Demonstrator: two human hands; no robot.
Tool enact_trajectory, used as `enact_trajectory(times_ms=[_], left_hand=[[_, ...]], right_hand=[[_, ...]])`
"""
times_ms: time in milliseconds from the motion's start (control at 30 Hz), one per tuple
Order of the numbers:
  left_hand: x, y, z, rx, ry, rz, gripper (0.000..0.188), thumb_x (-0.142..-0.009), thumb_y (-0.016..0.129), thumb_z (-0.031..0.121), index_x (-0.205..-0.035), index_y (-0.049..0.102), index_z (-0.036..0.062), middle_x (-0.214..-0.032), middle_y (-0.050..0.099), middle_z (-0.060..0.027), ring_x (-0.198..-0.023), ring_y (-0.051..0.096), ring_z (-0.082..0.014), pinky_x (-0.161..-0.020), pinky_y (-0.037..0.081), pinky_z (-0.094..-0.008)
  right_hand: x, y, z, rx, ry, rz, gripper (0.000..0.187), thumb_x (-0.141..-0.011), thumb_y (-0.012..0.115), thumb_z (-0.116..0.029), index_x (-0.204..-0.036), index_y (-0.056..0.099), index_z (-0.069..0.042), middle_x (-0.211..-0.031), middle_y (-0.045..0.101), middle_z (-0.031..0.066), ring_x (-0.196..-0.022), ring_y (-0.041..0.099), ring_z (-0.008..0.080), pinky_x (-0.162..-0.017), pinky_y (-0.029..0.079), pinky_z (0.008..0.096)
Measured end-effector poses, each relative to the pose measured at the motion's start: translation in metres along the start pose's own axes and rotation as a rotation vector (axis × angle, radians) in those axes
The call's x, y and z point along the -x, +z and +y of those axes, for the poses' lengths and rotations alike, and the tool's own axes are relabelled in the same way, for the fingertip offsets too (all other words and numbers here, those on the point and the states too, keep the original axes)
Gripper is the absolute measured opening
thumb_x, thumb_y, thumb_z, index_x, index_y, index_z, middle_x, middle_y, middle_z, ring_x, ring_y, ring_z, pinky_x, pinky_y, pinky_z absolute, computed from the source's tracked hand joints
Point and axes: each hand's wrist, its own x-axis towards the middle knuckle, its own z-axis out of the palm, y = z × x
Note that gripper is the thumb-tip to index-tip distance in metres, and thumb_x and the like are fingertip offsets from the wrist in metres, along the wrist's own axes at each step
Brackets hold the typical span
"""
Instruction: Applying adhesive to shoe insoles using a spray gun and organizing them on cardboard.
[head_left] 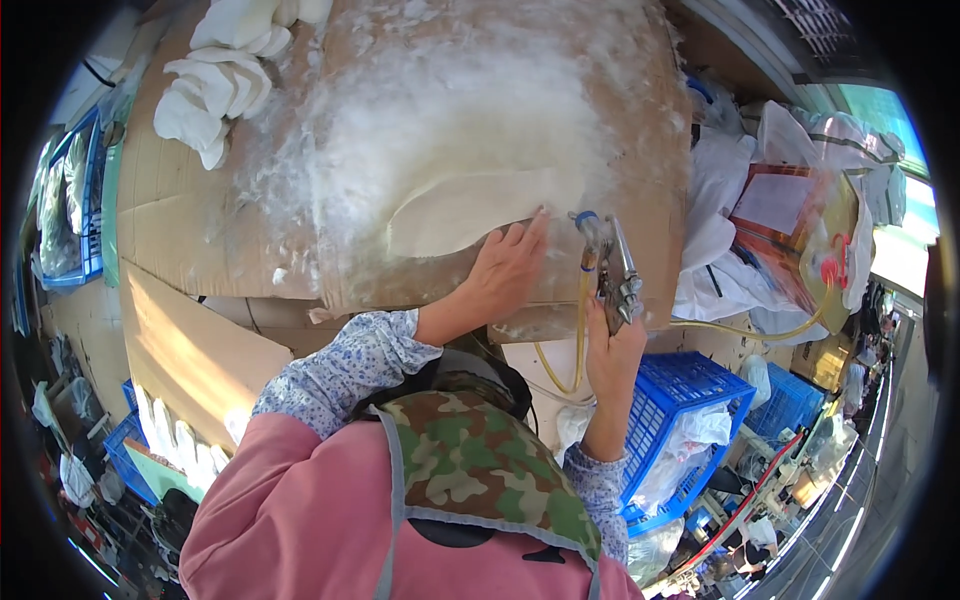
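A flat, cream, sole-shaped piece (460, 212) lies on a cardboard sheet (640, 150) coated with white, wispy residue. My left hand (505, 265) rests at the near right edge of this piece, its fingers stretched out and slightly apart. Just right of it, my right hand (614, 345) is wrapped round the handle of a metal spray gun (622, 275), which points away from me. A yellowish hose (581, 335) with a blue fitting runs down from the gun. Whether any spray is coming out, I cannot tell.
Stacked white pads (215, 95) lie at the far left of the cardboard. White plastic bags (715, 200) and an orange-edged container (770, 210) stand at the right. A blue crate (685, 390) sits below my right side, and another blue crate (75, 210) is far left.
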Motion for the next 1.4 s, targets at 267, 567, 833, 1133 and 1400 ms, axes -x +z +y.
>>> enact_trajectory(times_ms=[267, 567, 833, 1133, 1400], left_hand=[[0.0, 0.0, 0.0, -0.041, 0.004, -0.019, 0.043, -0.075, 0.054, 0.006, -0.116, 0.052, -0.0062, -0.14, 0.038, -0.0169, -0.094, 0.049, -0.0255, -0.074, 0.04, -0.0349], [0.002, 0.002, 0.0, -0.002, 0.006, -0.011, 0.049, -0.072, 0.055, 0.006, -0.12, 0.051, -0.007, -0.139, 0.039, -0.0175, -0.095, 0.049, -0.0261, -0.073, 0.04, -0.0349], [0.007, 0.006, 0.001, 0.057, 0.008, 0.046, 0.039, -0.07, 0.055, 0.008, -0.107, 0.054, -0.0032, -0.112, 0.052, -0.0142, -0.093, 0.048, -0.0252, -0.071, 0.037, -0.0362], [0.028, 0.014, 0.0, 0.235, 0.018, 0.046, 0.016, -0.067, 0.059, 0.009, -0.082, 0.058, 0.0039, -0.091, 0.053, -0.0113, -0.089, 0.049, -0.0249, -0.07, 0.036, -0.033], [0.119, -0.046, -0.043, 0.396, -0.307, 0.198, 0.028, -0.078, 0.052, -0.002, -0.105, 0.05, 0.0021, -0.092, 0.053, -0.0133, -0.08, 0.054, -0.0304, -0.07, 0.044, -0.0372]], right_hand=[[-0.009, -0.008, 0.004, 0.025, 0.105, 0.016, 0.02, -0.09, 0.058, -0.011, -0.104, 0.055, 0.002, -0.084, 0.062, 0.017, -0.074, 0.061, 0.0295, -0.068, 0.047, 0.0367], [-0.001, -0.003, -0.007, 0.074, 0.054, -0.042, 0.019, -0.09, 0.06, -0.016, -0.099, 0.054, 0.0, -0.079, 0.062, 0.0186, -0.07, 0.06, 0.0351, -0.063, 0.046, 0.0397], [0.007, 0.009, -0.015, -0.01, 0.015, -0.083, 0.018, -0.088, 0.062, -0.015, -0.097, 0.055, 0.0, -0.077, 0.061, 0.0175, -0.07, 0.059, 0.0357, -0.064, 0.045, 0.0398], [0.019, 0.021, -0.032, 0.053, -0.044, -0.188, 0.02, -0.088, 0.062, -0.014, -0.103, 0.056, -0.001, -0.078, 0.062, 0.017, -0.07, 0.059, 0.034, -0.064, 0.045, 0.0393], [0.028, 0.039, -0.053, -0.015, -0.056, -0.34, 0.025, -0.087, 0.063, -0.012, -0.109, 0.056, -0.003, -0.082, 0.062, 0.016, -0.072, 0.061, 0.0302, -0.066, 0.047, 0.0359]])
